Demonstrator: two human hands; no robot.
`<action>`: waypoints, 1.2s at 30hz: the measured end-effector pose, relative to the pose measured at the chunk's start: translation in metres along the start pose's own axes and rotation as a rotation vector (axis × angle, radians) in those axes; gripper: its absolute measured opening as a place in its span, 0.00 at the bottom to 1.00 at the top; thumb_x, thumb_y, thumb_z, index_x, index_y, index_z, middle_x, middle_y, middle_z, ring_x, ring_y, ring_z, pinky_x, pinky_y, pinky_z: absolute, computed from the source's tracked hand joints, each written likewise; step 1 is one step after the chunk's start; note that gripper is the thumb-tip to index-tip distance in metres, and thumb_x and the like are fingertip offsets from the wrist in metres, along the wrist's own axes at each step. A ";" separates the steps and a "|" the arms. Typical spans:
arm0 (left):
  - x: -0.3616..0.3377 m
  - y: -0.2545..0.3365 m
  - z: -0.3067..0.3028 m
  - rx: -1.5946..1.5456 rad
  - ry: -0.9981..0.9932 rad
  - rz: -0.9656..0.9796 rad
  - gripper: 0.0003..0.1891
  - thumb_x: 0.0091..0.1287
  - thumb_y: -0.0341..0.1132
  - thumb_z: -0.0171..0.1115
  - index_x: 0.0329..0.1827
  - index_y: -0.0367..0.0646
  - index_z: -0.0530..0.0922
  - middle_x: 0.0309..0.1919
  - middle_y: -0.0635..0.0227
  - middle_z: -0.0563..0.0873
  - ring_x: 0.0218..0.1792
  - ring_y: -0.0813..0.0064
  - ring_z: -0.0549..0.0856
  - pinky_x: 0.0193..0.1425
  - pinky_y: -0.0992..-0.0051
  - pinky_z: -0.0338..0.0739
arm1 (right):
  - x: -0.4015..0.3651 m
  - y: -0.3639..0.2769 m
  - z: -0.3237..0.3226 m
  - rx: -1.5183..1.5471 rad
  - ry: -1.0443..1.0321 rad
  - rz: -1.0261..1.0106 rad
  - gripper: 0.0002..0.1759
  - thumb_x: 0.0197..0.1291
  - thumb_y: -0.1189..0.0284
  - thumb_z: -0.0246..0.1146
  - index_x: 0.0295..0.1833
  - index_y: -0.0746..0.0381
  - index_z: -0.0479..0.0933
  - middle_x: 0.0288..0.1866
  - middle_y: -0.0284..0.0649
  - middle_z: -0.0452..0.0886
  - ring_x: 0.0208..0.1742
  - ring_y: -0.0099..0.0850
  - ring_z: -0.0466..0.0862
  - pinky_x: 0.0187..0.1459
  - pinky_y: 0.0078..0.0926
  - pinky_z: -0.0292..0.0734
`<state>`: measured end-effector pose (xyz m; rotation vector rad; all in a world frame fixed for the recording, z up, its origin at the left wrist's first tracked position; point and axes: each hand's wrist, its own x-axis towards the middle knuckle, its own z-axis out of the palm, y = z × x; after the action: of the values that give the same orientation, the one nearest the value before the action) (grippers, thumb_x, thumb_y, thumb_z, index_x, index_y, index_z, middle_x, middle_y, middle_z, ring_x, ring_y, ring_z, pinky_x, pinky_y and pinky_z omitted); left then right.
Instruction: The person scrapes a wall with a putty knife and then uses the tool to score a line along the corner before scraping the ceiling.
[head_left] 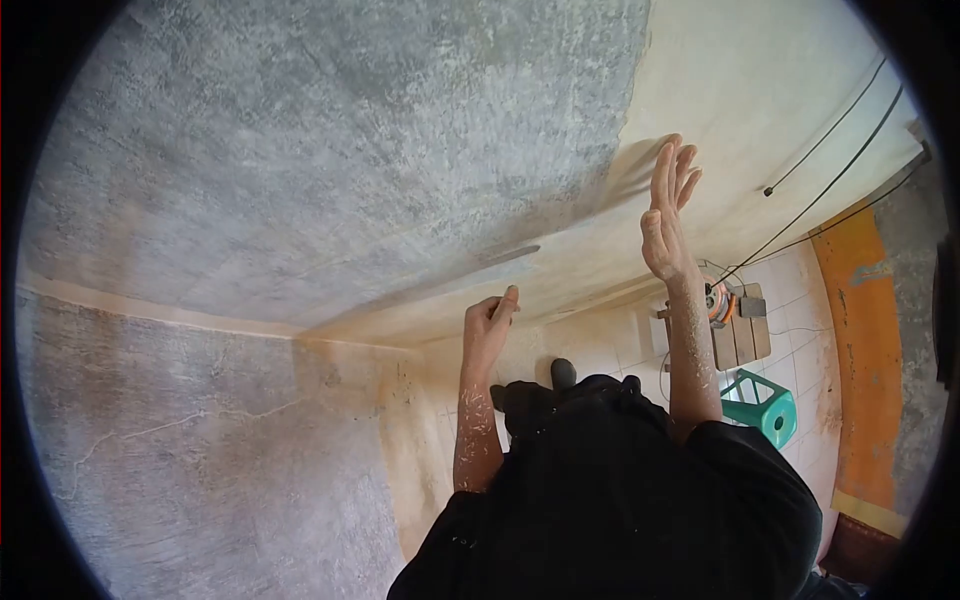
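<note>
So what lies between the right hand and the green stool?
The head view shows a low wooden stand bearing an orange coil between the right hand and green stool.

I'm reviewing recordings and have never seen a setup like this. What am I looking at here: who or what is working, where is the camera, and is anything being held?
There is no machine here, just a person with bare hands. The single picture comes from a camera on their head, looking down, so the dark clothing at the bottom is their own.

The left hand is closed, with nothing visible in it. The right hand is open and empty beside the wall, which is part rough grey, part cream; I can't tell whether it touches. Pale flecks speckle both forearms.

To the right, a low wooden stand bears what looks like a reel with orange on it. A green stool stands nearby on the tiled floor.
</note>
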<state>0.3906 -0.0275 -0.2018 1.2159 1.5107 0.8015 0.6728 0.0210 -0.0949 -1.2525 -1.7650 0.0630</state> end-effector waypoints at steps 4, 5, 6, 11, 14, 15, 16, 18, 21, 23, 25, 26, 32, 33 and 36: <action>0.001 -0.017 -0.004 -0.021 0.049 -0.011 0.27 0.67 0.55 0.61 0.28 0.35 0.82 0.17 0.76 0.72 0.22 0.83 0.68 0.27 0.77 0.62 | 0.003 -0.002 0.006 -0.045 -0.003 -0.015 0.47 0.67 0.37 0.31 0.79 0.60 0.34 0.81 0.49 0.24 0.78 0.47 0.16 0.69 0.57 0.07; 0.004 -0.016 -0.009 -0.011 0.058 -0.013 0.27 0.67 0.55 0.61 0.28 0.35 0.82 0.17 0.76 0.71 0.22 0.83 0.68 0.27 0.77 0.61 | 0.002 -0.001 0.009 -0.070 -0.006 -0.026 0.47 0.68 0.38 0.32 0.79 0.60 0.33 0.80 0.50 0.23 0.77 0.48 0.15 0.69 0.57 0.07; 0.004 -0.014 -0.008 -0.028 0.030 -0.026 0.27 0.67 0.55 0.61 0.28 0.35 0.82 0.17 0.76 0.71 0.22 0.83 0.68 0.27 0.77 0.61 | 0.001 0.000 0.014 -0.093 0.003 -0.020 0.46 0.69 0.39 0.32 0.79 0.60 0.33 0.80 0.51 0.22 0.77 0.49 0.14 0.68 0.58 0.07; -0.002 -0.033 -0.021 -0.088 0.050 -0.147 0.27 0.67 0.56 0.61 0.28 0.35 0.82 0.17 0.76 0.71 0.22 0.83 0.67 0.26 0.78 0.60 | 0.000 0.005 0.028 -0.128 0.026 -0.038 0.45 0.70 0.41 0.35 0.79 0.59 0.33 0.78 0.56 0.18 0.75 0.54 0.11 0.67 0.60 0.07; 0.007 -0.012 0.000 0.001 -0.019 -0.018 0.27 0.67 0.55 0.61 0.28 0.34 0.82 0.17 0.75 0.71 0.22 0.83 0.67 0.26 0.77 0.60 | -0.003 0.008 0.035 -0.144 0.013 -0.044 0.45 0.70 0.41 0.36 0.79 0.59 0.33 0.78 0.57 0.17 0.74 0.55 0.11 0.67 0.60 0.07; 0.003 -0.020 0.001 -0.025 -0.001 -0.046 0.27 0.67 0.55 0.61 0.29 0.34 0.82 0.17 0.75 0.71 0.22 0.83 0.67 0.26 0.77 0.60 | -0.005 0.008 0.035 -0.151 -0.001 -0.041 0.45 0.70 0.41 0.36 0.79 0.59 0.32 0.77 0.57 0.16 0.74 0.55 0.10 0.67 0.60 0.06; 0.005 -0.031 -0.001 -0.047 0.018 -0.063 0.27 0.67 0.56 0.61 0.29 0.34 0.82 0.17 0.75 0.71 0.22 0.83 0.67 0.27 0.77 0.60 | -0.002 0.009 0.035 -0.159 -0.003 -0.043 0.45 0.70 0.41 0.36 0.79 0.59 0.32 0.77 0.56 0.15 0.74 0.54 0.09 0.67 0.60 0.06; 0.005 -0.041 -0.011 -0.051 0.032 -0.102 0.27 0.67 0.56 0.61 0.29 0.34 0.82 0.17 0.75 0.72 0.22 0.83 0.67 0.27 0.77 0.60 | -0.003 0.010 0.034 -0.183 0.003 -0.051 0.45 0.70 0.43 0.41 0.79 0.59 0.33 0.77 0.57 0.17 0.74 0.55 0.11 0.68 0.60 0.08; 0.012 -0.043 -0.018 -0.015 0.004 -0.115 0.27 0.66 0.56 0.61 0.30 0.34 0.82 0.18 0.76 0.72 0.22 0.83 0.68 0.27 0.78 0.61 | -0.006 0.005 0.035 -0.217 0.116 -0.097 0.41 0.68 0.52 0.53 0.78 0.59 0.45 0.78 0.58 0.28 0.76 0.56 0.22 0.71 0.59 0.22; 0.017 -0.040 0.000 -0.013 -0.035 -0.071 0.27 0.66 0.56 0.61 0.30 0.35 0.82 0.18 0.76 0.72 0.22 0.83 0.67 0.27 0.78 0.61 | -0.004 -0.007 0.038 -0.212 0.297 -0.150 0.35 0.65 0.62 0.62 0.74 0.60 0.59 0.78 0.58 0.42 0.78 0.56 0.39 0.72 0.58 0.40; 0.014 -0.062 -0.005 -0.033 0.039 -0.082 0.27 0.66 0.56 0.61 0.30 0.34 0.82 0.18 0.76 0.72 0.23 0.83 0.68 0.27 0.77 0.61 | -0.007 -0.010 0.039 -0.128 0.354 -0.133 0.20 0.64 0.68 0.63 0.59 0.62 0.70 0.64 0.52 0.61 0.62 0.44 0.59 0.57 0.43 0.58; 0.013 -0.075 -0.009 -0.039 0.070 -0.084 0.28 0.66 0.56 0.61 0.29 0.34 0.82 0.18 0.76 0.72 0.23 0.83 0.68 0.27 0.77 0.61 | -0.010 -0.011 0.039 -0.090 0.387 -0.121 0.13 0.63 0.71 0.64 0.51 0.63 0.75 0.57 0.49 0.70 0.54 0.38 0.69 0.50 0.36 0.66; 0.033 -0.064 0.011 0.024 -0.032 0.006 0.29 0.65 0.58 0.61 0.33 0.32 0.83 0.20 0.72 0.76 0.25 0.80 0.71 0.30 0.76 0.65 | -0.007 -0.002 0.039 0.375 0.132 0.195 0.13 0.67 0.70 0.60 0.36 0.68 0.82 0.27 0.43 0.83 0.27 0.26 0.82 0.29 0.22 0.76; 0.029 -0.067 0.010 0.000 -0.003 -0.017 0.29 0.65 0.57 0.62 0.33 0.30 0.82 0.20 0.71 0.77 0.25 0.80 0.71 0.30 0.75 0.66 | -0.004 0.001 0.040 0.454 0.111 0.246 0.17 0.69 0.68 0.59 0.34 0.70 0.82 0.25 0.42 0.83 0.24 0.26 0.82 0.27 0.22 0.77; 0.029 -0.069 -0.005 0.000 0.007 -0.081 0.28 0.66 0.54 0.62 0.33 0.29 0.82 0.20 0.71 0.77 0.26 0.80 0.72 0.31 0.75 0.68 | 0.005 0.004 0.036 0.594 0.074 0.340 0.25 0.72 0.63 0.55 0.29 0.73 0.81 0.23 0.45 0.83 0.21 0.29 0.83 0.22 0.23 0.78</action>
<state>0.3655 -0.0187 -0.2716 1.1457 1.5556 0.7530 0.6505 0.0426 -0.1142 -1.0730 -1.3101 0.6773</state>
